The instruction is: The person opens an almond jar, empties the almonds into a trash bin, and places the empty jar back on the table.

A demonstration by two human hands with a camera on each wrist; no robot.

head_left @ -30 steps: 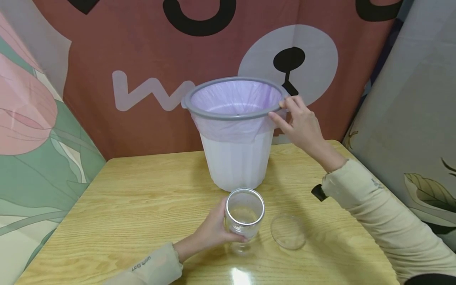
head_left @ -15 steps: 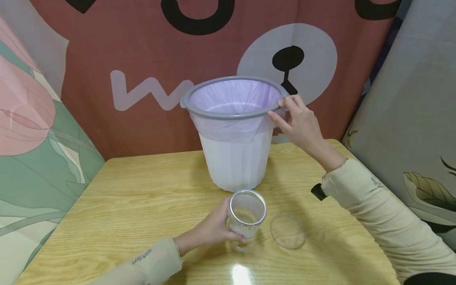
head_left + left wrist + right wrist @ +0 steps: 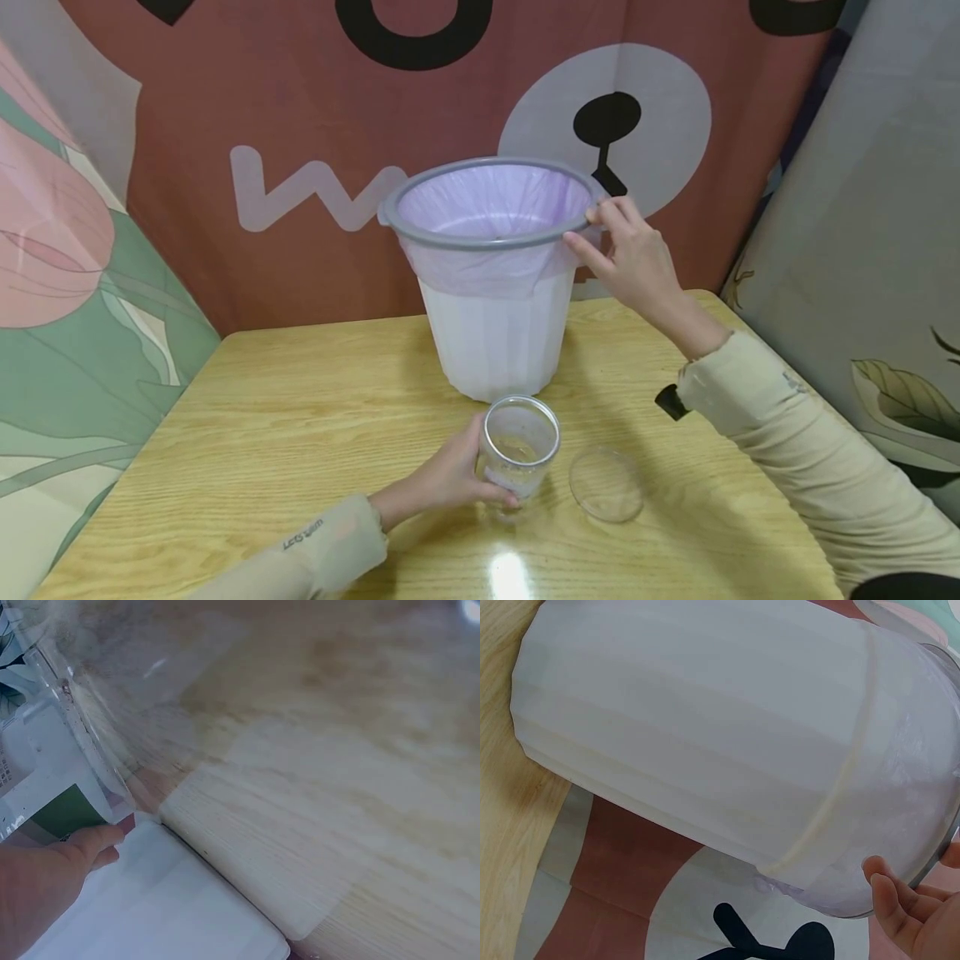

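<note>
My left hand (image 3: pixel 450 471) grips a clear plastic jar (image 3: pixel 521 458) from its left side, thumb across the front. The jar's mouth is uncovered, with a shiny rim, and small bits cling inside it. In the left wrist view a white and green label (image 3: pixel 64 814) shows on its side, close to the left thumb (image 3: pixel 94 840). On the rear right, my right hand (image 3: pixel 637 258) holds the grey rim (image 3: pixel 498 244) of a white waste bin (image 3: pixel 498 342) between thumb and fingers. A pale purple bag (image 3: pixel 480 273) lines the bin and folds over its outside.
A clear round lid (image 3: pixel 606 485) lies flat on the wooden table (image 3: pixel 285 433), right of the jar. A small black object (image 3: pixel 671 402) shows at the right cuff. Printed cloths hang behind the bin and along both sides.
The jar has shifted slightly to the right in my left hand's grip over the last second. My right hand stays on the bin rim.
</note>
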